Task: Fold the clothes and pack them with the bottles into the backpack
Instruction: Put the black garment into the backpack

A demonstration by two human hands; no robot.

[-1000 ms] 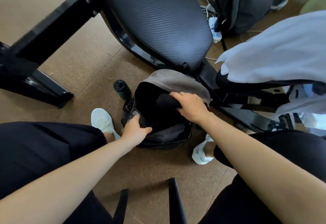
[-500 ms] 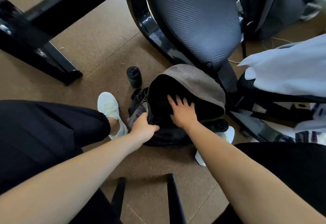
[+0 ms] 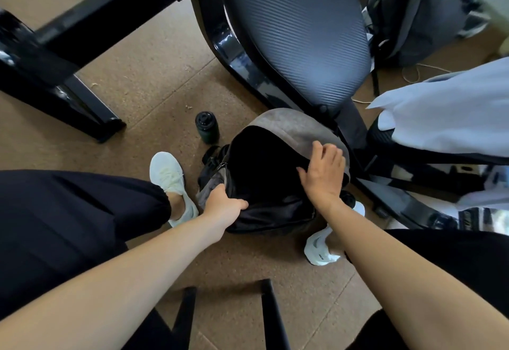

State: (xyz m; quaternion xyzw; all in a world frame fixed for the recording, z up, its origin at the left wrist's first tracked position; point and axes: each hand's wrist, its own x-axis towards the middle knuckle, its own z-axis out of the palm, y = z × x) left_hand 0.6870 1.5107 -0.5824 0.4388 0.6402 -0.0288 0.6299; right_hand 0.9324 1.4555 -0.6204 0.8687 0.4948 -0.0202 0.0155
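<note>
A grey backpack (image 3: 292,126) with a dark lining stands open on the floor between my feet. Its inside is black and I cannot make out what lies in it. My left hand (image 3: 224,203) grips the near left edge of the opening. My right hand (image 3: 323,172) rests over the right rim of the opening, fingers spread and slightly bent. A dark green bottle (image 3: 207,127) with a black cap stands upright on the floor just left of the backpack. A white garment (image 3: 446,113) lies draped over a black bench at the right.
A black padded bench seat (image 3: 297,33) rises behind the backpack, with a black frame leg (image 3: 55,74) at the left. A second grey backpack (image 3: 418,11) sits at the top right. My white shoes (image 3: 168,173) flank the bag on brown cork flooring.
My right hand has come out of the backpack's interior and moved right onto its rim. My left hand has kept its grip on the left edge. The camera view has shifted slightly.
</note>
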